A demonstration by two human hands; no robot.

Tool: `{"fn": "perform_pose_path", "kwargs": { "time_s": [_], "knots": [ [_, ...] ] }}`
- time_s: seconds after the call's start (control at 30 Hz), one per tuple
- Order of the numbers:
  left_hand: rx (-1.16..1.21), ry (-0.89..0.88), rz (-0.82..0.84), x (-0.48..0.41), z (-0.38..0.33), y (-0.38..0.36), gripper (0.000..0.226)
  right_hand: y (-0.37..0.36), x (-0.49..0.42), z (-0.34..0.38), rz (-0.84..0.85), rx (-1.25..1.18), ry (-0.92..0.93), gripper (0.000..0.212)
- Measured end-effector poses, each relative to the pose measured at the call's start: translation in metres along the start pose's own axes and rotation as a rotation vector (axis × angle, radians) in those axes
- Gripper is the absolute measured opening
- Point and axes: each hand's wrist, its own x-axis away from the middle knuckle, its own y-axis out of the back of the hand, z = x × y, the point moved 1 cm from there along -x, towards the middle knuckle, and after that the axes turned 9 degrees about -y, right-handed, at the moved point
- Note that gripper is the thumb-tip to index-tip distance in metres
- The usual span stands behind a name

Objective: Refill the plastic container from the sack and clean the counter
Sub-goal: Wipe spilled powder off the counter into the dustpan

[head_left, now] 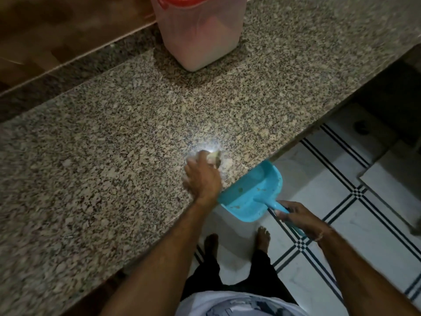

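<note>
A translucent plastic container with a red lid stands at the back of the speckled granite counter, partly filled with a pale powder. My left hand lies flat on the counter near its front edge, fingers spread, beside a small heap of crumbs under a bright glare. My right hand grips the handle of a blue dustpan, whose lip is held against the counter's edge just below the surface. A few bits of debris lie in the pan. No sack is in view.
Wooden panelling runs behind the counter at the upper left. Below the counter edge is a white tiled floor with black line patterns, where my bare feet stand. A dark opening shows under the counter at the right.
</note>
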Motion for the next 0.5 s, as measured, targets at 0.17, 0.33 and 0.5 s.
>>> {"fn": "perform_pose_path", "kwargs": {
  "time_s": [0.17,0.33,0.5],
  "knots": [
    [-0.102,0.285,-0.221,0.017,0.08,0.041,0.033,0.03,-0.026,-0.004,0.076,0.072,0.023,0.022],
    [-0.253,0.438,-0.277,0.068,0.092,0.03,0.036,0.064,-0.043,-0.004,0.187,0.109,0.052,0.014],
    [-0.233,0.509,-0.253,0.058,0.02,-0.005,0.04,0.093,-0.048,0.006,0.283,0.132,0.104,0.013]
  ]
}}
